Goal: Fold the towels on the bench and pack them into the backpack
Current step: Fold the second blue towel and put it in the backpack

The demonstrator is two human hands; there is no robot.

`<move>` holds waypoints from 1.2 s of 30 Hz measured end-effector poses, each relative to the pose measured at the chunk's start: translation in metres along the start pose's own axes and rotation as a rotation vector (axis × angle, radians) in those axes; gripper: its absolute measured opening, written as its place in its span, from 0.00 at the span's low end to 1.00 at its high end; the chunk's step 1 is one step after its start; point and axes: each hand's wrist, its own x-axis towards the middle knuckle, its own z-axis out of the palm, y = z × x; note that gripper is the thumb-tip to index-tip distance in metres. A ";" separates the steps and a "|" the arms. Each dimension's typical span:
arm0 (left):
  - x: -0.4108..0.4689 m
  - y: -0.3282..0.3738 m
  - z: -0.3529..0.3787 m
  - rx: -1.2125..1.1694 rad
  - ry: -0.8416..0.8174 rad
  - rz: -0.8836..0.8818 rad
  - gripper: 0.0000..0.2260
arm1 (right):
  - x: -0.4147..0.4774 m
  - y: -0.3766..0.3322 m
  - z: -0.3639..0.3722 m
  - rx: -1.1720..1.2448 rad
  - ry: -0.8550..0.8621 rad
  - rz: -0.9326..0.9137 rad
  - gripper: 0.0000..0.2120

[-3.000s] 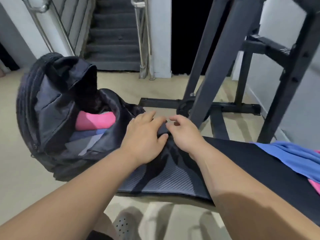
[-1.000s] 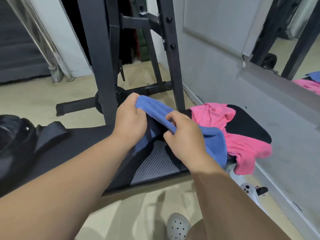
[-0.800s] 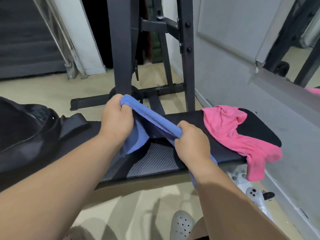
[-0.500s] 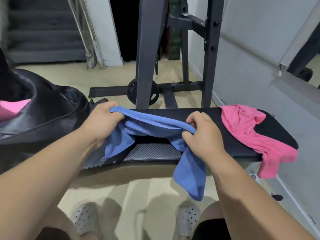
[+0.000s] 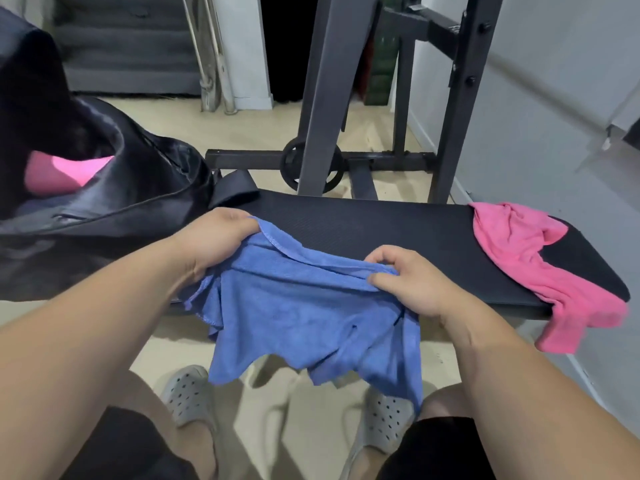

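A blue towel (image 5: pixel 304 313) hangs over the front edge of the black bench (image 5: pixel 381 226), spread between my hands. My left hand (image 5: pixel 214 237) grips its upper left edge. My right hand (image 5: pixel 408 282) pinches the upper edge further right. A crumpled pink towel (image 5: pixel 540 265) lies on the bench's right end and droops over the edge. The black backpack (image 5: pixel 114 199) stands open on the left end of the bench, with a folded pink towel (image 5: pixel 65 171) showing inside.
A dark steel rack (image 5: pixel 322 91) with a weight plate (image 5: pixel 311 164) stands right behind the bench. A grey wall (image 5: pixel 554 116) runs along the right. Stairs (image 5: pixel 128 46) rise at the back left. My feet in grey clogs (image 5: pixel 190 393) are below the bench edge.
The view swung from the backpack to the bench's right end and back. I picked up the blue towel with both hands, pulled it leftward and spread it open over the front edge.
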 end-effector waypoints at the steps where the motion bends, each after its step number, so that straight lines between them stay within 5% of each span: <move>1: 0.005 -0.002 0.004 0.029 0.049 0.013 0.08 | 0.002 0.002 -0.001 -0.064 0.033 -0.007 0.07; 7: 0.044 -0.029 0.020 0.170 0.285 0.021 0.09 | 0.019 0.038 -0.015 -0.512 0.310 0.216 0.04; 12: 0.069 -0.052 0.027 0.593 0.296 0.074 0.12 | 0.033 0.059 -0.030 -0.558 0.375 0.304 0.07; 17: 0.095 -0.046 0.039 0.708 0.322 0.158 0.10 | 0.059 0.059 -0.040 -0.512 0.565 0.172 0.05; 28: 0.179 -0.011 0.022 0.973 0.402 0.186 0.08 | 0.155 0.050 -0.082 -0.751 0.316 0.104 0.12; 32: 0.188 -0.005 0.033 1.005 0.342 0.191 0.10 | 0.170 0.037 -0.078 -0.643 0.367 0.114 0.11; 36: 0.152 0.012 0.076 1.029 0.396 0.448 0.17 | 0.157 0.038 -0.058 -0.276 0.393 0.177 0.09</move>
